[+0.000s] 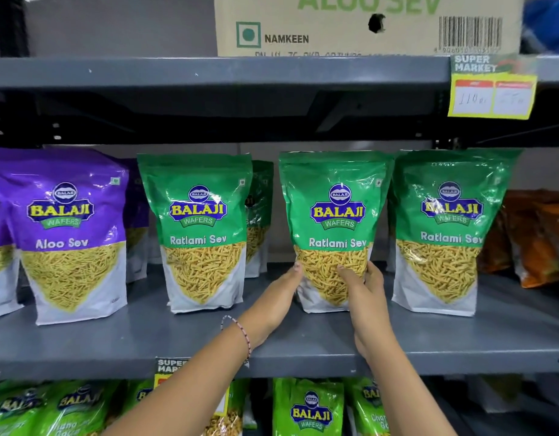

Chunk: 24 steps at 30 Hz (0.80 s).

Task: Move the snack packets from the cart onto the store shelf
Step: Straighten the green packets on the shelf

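Note:
A green Ratlami Sev packet [334,215] stands upright on the grey middle shelf [146,338]. My left hand [282,291] presses against its lower left side. My right hand [364,287] grips its lower right front, thumb on the clear window. Two more green Ratlami Sev packets stand beside it, one to the left [199,228] and one to the right [445,228]. Another green packet [259,215] shows behind the left one. The cart is out of view.
Purple Aloo Sev packets [70,234] fill the shelf's left end. Orange packets [536,237] lie at the right. A cardboard Aloo Sev carton [366,26] sits on the upper shelf beside a yellow price tag [492,89]. Green packets [309,407] line the lower shelf.

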Tool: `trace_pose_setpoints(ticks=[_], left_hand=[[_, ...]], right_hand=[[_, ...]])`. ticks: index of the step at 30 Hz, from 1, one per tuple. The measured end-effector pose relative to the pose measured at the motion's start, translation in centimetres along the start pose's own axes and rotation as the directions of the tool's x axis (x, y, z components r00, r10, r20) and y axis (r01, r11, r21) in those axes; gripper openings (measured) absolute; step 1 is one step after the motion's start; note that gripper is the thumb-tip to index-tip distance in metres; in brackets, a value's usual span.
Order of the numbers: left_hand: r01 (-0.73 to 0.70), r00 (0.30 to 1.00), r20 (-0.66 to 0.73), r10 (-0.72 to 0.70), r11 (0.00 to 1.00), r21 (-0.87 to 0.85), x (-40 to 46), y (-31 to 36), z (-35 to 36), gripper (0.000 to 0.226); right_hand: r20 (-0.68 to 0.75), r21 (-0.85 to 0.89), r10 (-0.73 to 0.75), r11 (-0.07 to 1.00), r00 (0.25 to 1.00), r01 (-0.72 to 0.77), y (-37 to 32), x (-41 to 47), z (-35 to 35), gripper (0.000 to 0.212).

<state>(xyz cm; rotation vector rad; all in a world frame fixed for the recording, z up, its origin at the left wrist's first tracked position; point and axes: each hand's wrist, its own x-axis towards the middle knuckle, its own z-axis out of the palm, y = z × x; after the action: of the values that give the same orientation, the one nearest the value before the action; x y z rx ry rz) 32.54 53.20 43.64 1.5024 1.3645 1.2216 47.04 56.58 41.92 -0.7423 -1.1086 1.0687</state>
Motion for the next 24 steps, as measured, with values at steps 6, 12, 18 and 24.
trace_pose_setpoints(ticks=[6, 12, 18, 24], left_hand=[[-0.176, 0.962, -0.195, 0.191, 0.980, 0.090, -3.1, 0.8, -1.2, 0.060], [-0.521, 0.628, -0.678, 0.382, 0.854, -0.002, -7.5, 0.1, -9.3, 0.051], [-0.203, 0.893, -0.447, 0.057, 0.937, -0.284, -6.6, -4.0, -16.2, 0.038], [-0.143, 0.936, -0.334, 0.109, 0.987, -0.077, -7.1, -4.0, -15.7, 0.019]], right_hand=[[-0.236, -0.121, -0.257, 0.965, 0.937, 0.234, -1.4, -2.9, 0.4, 0.051], [0.085, -0.086, -0.394, 0.912, 0.915, 0.401, -0.8, -6.3, 8.1, 0.029], [0.486, -0.225, 0.130, 0.974, 0.864, -0.021, 2.7, -5.1, 14.2, 0.100], [0.485, -0.171, 0.125, 0.984, 0.866, -0.047, 3.5, -4.9, 13.9, 0.102]])
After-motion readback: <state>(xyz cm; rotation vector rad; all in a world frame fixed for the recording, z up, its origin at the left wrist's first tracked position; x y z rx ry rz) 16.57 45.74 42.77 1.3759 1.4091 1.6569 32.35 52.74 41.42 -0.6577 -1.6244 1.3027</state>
